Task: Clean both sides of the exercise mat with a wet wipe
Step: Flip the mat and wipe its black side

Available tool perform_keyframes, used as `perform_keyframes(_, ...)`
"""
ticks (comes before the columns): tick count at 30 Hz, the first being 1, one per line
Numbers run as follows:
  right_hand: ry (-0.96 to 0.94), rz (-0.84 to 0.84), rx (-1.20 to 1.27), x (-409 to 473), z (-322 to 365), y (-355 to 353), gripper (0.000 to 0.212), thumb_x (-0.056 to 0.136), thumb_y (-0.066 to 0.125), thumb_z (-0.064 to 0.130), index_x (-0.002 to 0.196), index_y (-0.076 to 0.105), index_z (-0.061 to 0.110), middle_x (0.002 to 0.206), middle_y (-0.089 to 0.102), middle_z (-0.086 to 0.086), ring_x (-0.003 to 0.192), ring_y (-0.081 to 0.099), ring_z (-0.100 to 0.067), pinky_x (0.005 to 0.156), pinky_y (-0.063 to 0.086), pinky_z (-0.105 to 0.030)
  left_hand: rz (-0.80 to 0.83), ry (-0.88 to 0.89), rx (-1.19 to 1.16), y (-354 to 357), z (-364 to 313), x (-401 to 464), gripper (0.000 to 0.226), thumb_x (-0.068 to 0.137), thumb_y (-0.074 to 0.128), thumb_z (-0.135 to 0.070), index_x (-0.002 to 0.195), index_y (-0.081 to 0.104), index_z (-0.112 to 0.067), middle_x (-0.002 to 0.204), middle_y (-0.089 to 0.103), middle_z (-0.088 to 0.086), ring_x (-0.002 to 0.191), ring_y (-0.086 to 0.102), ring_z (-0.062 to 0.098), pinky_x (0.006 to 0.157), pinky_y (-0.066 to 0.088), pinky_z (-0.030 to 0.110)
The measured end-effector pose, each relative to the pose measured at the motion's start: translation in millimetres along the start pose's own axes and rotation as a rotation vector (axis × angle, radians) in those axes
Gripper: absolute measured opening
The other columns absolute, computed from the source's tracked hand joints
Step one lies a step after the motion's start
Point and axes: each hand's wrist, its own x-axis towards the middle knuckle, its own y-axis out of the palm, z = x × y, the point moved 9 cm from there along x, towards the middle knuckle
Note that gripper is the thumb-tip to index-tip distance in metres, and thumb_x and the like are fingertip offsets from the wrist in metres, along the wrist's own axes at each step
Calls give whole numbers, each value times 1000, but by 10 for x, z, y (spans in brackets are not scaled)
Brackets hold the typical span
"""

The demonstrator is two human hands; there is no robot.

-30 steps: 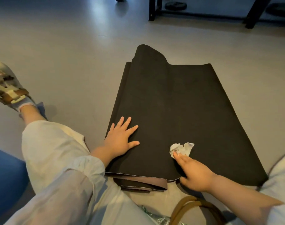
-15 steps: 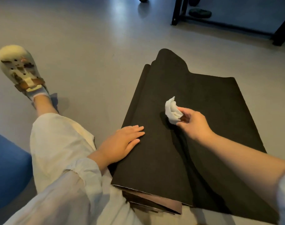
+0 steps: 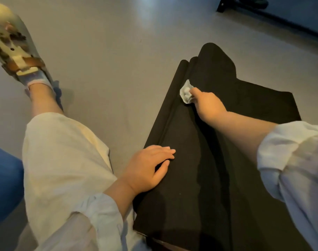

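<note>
**One wipe, one mat, two hands at work**

One black mat (image 3: 200, 178) lies folded in layers on the grey floor (image 3: 109, 69), its stacked edges showing along the left side and at the far end. One crumpled white wipe (image 3: 185, 91) sits on top of the mat near that far left edge.

The right hand (image 3: 208, 104) reaches out across the mat and grasps the wipe, fingers curled round it and holding it against the black surface. The left hand (image 3: 147, 167) lies flat on the near left part of the mat, fingers straight and close together, thumb out to the side, holding nothing. The two hands are well apart along the mat's length.

Both arms wear pale sleeves pushed up from the wrists. To the left of the mat one leg (image 3: 64, 160) in light trousers stretches across the floor, ending in one cream shoe (image 3: 13, 44) with a brown strap, over a pale sock. One blue object (image 3: 4, 187) shows at the left edge. One dark frame (image 3: 225, 4) stands on the floor at the top right.
</note>
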Motion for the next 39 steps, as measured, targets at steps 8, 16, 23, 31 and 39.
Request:
perform_keyframes(8,-186,125,274,-743,247,524,35,98,47,13,132,55,19,130,59,-8,123,50,-27,94,29,-17,-124,-250,-99,-126,217,-28,34,89,37,-19,100,67,-7,97,65,-1,91,54,3,84,34,0)
perform_keyframes(16,-507,308,507,-2104,924,727,45,95,37,35,124,62,13,130,58,-7,127,41,-9,108,18,-7,-208,-305,-72,-326,132,-55,30,86,45,0,105,67,-2,111,65,8,102,47,-6,92,30,-2)
perform_keyframes(23,-509,519,800,-2682,1140,660,31,94,48,17,118,67,18,121,59,18,117,48,13,102,34,-10,216,-131,-98,-260,-360,-251,29,86,48,-7,105,70,-7,107,68,2,103,57,7,92,42,15)
perform_keyframes(31,-143,141,968,-2131,782,140,18,94,56,16,93,72,24,87,69,12,85,63,-1,78,46,-15,285,-594,-619,-384,-476,-349,24,96,45,-17,112,56,-32,107,61,-20,96,58,-14,74,47,7)
perform_keyframes(39,43,-179,777,-2066,464,-27,5,90,60,19,91,65,20,90,61,6,84,54,-4,71,36,-6,266,-572,-330,-350,-338,-38,27,92,57,-7,113,64,-21,100,69,0,91,65,5,77,50,15)
